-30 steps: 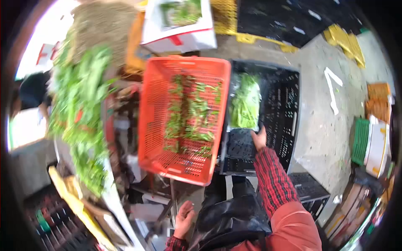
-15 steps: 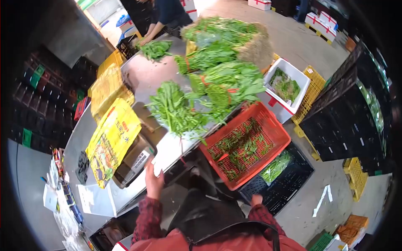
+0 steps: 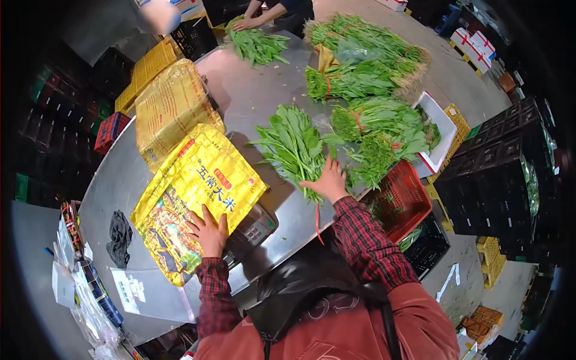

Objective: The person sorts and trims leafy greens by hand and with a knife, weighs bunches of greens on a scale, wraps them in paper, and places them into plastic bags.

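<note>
My left hand (image 3: 208,234) lies spread on the yellow printed bag (image 3: 198,192), which covers part of a scale (image 3: 255,227) on the metal table (image 3: 240,108). My right hand (image 3: 330,181) has its fingers apart at the lower end of a loose bunch of leafy greens (image 3: 294,141); whether it grips any stems cannot be made out. A red tie (image 3: 318,225) hangs over the table edge below that bunch. Several tied bundles of greens (image 3: 384,123) lie to the right.
Across the table, a co-worker's hands (image 3: 247,23) touch another bunch (image 3: 258,47). A red crate (image 3: 403,198), a white foam box (image 3: 441,129) and a black crate (image 3: 429,243) stand at right. A dark cloth (image 3: 119,239) lies at left.
The view has swung from the crates to the table. My right hand has moved from the black crate to the loose greens, and my left hand has come down onto the yellow bag.
</note>
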A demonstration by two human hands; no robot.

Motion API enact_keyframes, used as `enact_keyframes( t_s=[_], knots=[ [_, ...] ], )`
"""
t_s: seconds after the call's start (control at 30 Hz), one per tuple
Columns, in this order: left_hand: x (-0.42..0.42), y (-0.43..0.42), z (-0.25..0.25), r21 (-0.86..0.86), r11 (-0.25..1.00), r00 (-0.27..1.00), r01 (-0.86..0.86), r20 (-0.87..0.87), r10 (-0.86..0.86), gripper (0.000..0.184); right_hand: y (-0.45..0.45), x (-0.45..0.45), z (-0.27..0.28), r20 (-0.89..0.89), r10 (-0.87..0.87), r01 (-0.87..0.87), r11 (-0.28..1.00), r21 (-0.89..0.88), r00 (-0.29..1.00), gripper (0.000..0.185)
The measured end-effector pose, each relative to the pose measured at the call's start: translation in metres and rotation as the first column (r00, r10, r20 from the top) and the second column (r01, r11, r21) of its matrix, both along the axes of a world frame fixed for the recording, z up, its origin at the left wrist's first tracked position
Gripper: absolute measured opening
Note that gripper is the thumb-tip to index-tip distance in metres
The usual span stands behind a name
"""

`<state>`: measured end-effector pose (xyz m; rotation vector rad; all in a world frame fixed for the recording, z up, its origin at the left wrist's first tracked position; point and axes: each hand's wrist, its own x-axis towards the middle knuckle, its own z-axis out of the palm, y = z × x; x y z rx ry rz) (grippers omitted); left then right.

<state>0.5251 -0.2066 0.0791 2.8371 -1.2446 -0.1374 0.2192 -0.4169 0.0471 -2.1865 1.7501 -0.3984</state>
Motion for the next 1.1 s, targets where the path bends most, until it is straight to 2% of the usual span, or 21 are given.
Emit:
enact_keyframes(
  t_s=[0.07,0.17,0.2,0.27,0.33,0.37,0.4,0.47,0.5,0.53,0.57,0.6,0.63,0.67,0.73,0.8,0.83,0.93,1.0,1.03,1.1],
  knots=[
    [-0.004,0.001,0.000,-0.034,0.999,1.000,-0.001,-0.021,0.000,0.076,0.001,0.024,0.020,-0.171,-0.090,0.130,0.963,0.237,0.981,0.119],
    [-0.021,-0.002,0.016,-0.323,0.945,0.995,0.059,0.091,-0.031,0.069,0.008,0.034,0.016,-0.312,-0.069,0.138,0.969,0.206,0.948,0.118],
    [-0.033,-0.004,0.031,-0.323,0.945,0.996,0.056,0.090,-0.028,0.069,0.008,0.035,0.015,-0.373,-0.060,0.138,0.973,0.187,0.926,0.117],
    [-0.063,-0.010,0.062,-0.564,0.762,0.935,0.317,0.049,-0.353,0.060,-0.011,0.029,0.009,-0.342,-0.027,0.118,0.962,0.248,0.939,0.114],
    [-0.099,-0.015,0.067,-0.659,0.694,0.837,0.291,-0.176,-0.519,0.056,-0.025,0.012,0.001,-0.279,0.030,0.078,0.927,0.367,0.960,0.108],
    [-0.119,-0.025,0.071,-0.663,0.740,0.700,0.116,-0.473,-0.535,0.052,-0.027,0.006,0.002,-0.275,0.037,0.069,0.929,0.365,0.961,0.108],
    [-0.137,-0.035,0.076,-0.609,0.792,0.475,-0.047,-0.711,-0.518,0.048,-0.029,-0.001,0.006,-0.222,0.051,0.037,0.927,0.373,0.974,0.105],
    [-0.158,-0.063,0.034,-0.420,0.865,0.085,-0.275,-0.906,-0.414,0.053,-0.032,-0.015,0.018,-0.110,0.074,-0.026,0.922,0.385,0.991,0.099],
    [-0.165,-0.081,0.022,-0.426,0.865,0.092,-0.265,-0.904,-0.417,0.053,-0.028,-0.026,0.026,-0.099,0.068,-0.025,0.924,0.382,0.993,0.099],
    [-0.171,-0.101,0.013,-0.191,0.888,-0.189,-0.418,-0.938,-0.291,0.061,-0.018,-0.040,0.038,-0.086,0.132,-0.107,0.961,0.253,0.987,0.095],
    [-0.175,-0.120,0.003,0.082,0.872,-0.473,-0.483,-0.863,-0.180,0.069,-0.007,-0.056,0.052,-0.088,0.191,-0.180,0.977,0.116,0.978,0.092],
    [-0.177,-0.138,-0.008,0.072,0.883,-0.471,-0.465,-0.864,-0.177,0.069,0.001,-0.072,0.065,-0.105,0.244,-0.248,0.968,-0.025,0.964,0.089],
    [-0.180,-0.156,-0.018,0.031,0.909,-0.640,-0.416,-0.720,-0.268,0.073,0.006,-0.087,0.078,-0.104,0.219,-0.224,0.974,-0.035,0.970,0.089],
    [-0.188,-0.170,-0.020,-0.015,0.929,-0.783,-0.370,-0.532,-0.321,0.077,0.012,-0.104,0.092,-0.099,0.289,-0.300,0.947,-0.116,0.952,0.087],
    [-0.211,-0.185,-0.007,-0.058,0.933,-0.807,-0.354,-0.485,-0.336,0.071,0.026,-0.136,0.109,-0.115,0.412,-0.427,0.863,-0.270,0.904,0.083],
    [-0.236,-0.199,0.009,-0.127,0.914,-0.832,-0.385,-0.380,-0.404,0.060,0.029,-0.161,0.106,-0.175,0.340,-0.381,0.857,-0.348,0.924,0.083],
    [-0.250,-0.206,0.016,-0.136,0.928,-0.846,-0.348,-0.381,-0.373,0.060,0.030,-0.171,0.103,-0.233,0.299,-0.372,0.830,-0.415,0.926,0.084],
    [-0.293,-0.223,0.031,-0.218,0.927,-0.632,-0.305,-0.682,-0.369,0.050,0.036,-0.203,0.100,-0.302,0.185,-0.320,0.807,-0.496,0.935,0.085],
    [-0.316,-0.232,0.038,-0.184,0.950,-0.673,-0.253,-0.671,-0.310,0.048,0.040,-0.222,0.102,-0.339,0.146,-0.313,0.799,-0.513,0.929,0.088],
    [-0.326,-0.236,0.040,-0.140,0.963,-0.700,-0.231,-0.664,-0.264,0.046,0.047,-0.229,0.114,-0.337,0.116,-0.288,0.804,-0.520,0.934,0.088],
    [-0.344,-0.246,0.040,-0.098,0.978,-0.727,-0.183,-0.656,-0.202,0.044,0.070,-0.244,0.143,-0.238,-0.074,-0.035,0.904,-0.426,0.969,0.095]
  ],
)
